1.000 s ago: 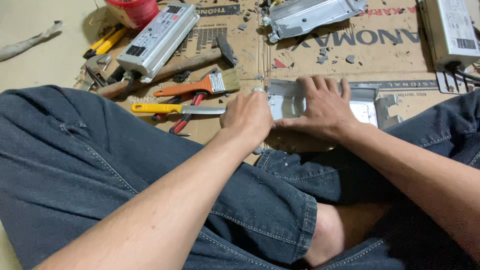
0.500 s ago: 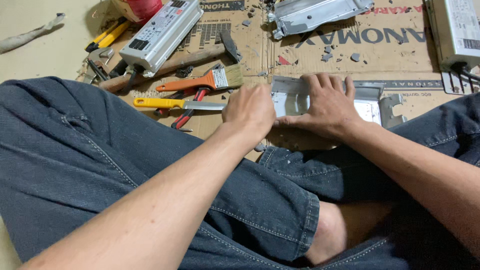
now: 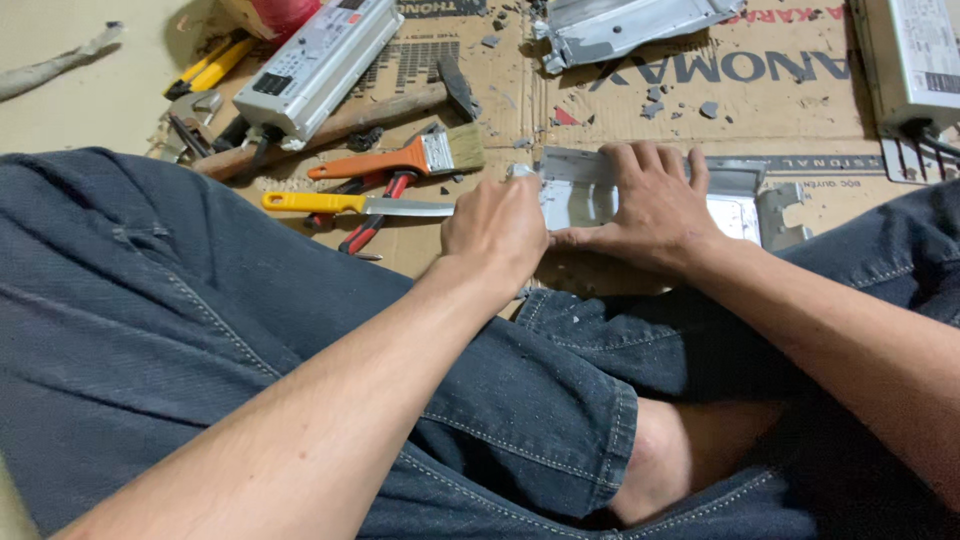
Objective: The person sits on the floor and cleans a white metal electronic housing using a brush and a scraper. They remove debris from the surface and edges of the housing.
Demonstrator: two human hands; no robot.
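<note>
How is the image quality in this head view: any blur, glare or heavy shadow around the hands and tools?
Head view: sharp overall, with even, soft light. The left hand and right hand on the grey metal casing show no motion blur. Mild sheen on the knife blade, no strong glare. Shadows are faint under the tools and darker between the jeans. Edges bend slightly from the wide lens.

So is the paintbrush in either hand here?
No, the paintbrush lies on the cardboard, apart from both hands.
</note>
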